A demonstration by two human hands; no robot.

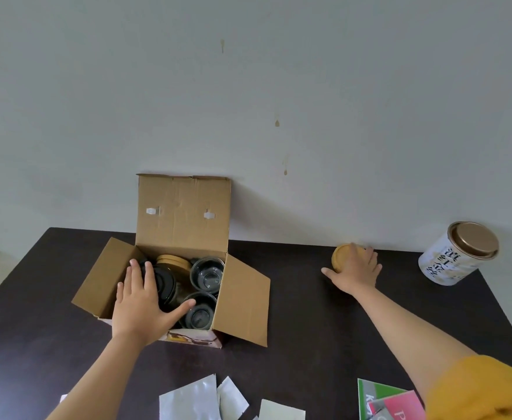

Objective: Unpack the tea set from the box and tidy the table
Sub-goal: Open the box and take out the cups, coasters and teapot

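Head view, looking down at a dark worktop (309, 313) set against a pale wall (248, 86). Cardboard box (242, 301) sits centre-left of frame, flaps open, rear flap standing up against the wall. Inside it: two clear glass cups (207, 274) at the right side, one behind the other, a dark round piece (166, 283) at left, and tan wooden lids (173, 261) at the back.

Left hand (141, 304) reaches into the box, palm down, fingers spread flat over the dark piece, thumb out toward the nearer cup. Hand is open; can't tell if it grips anything.

Right hand (355, 271) is out at centre-right of frame, near the wall edge of the worktop, fingers curled over a round tan lidded item (344, 256). Hand covers most of it, so what's under the lid is hidden. Looks like a loose wrap on top of it rather than a tight pinch. Yellow sleeve (485, 389) at lower right corner.

White tea tin (458, 256) with Chinese characters and a bronze lid stands at the far right, well apart from the right hand.

Bottom edge of frame: silver foil packets (194, 398) lower centre, green and pink leaflets (388, 401) lower right, all flat on the worktop.
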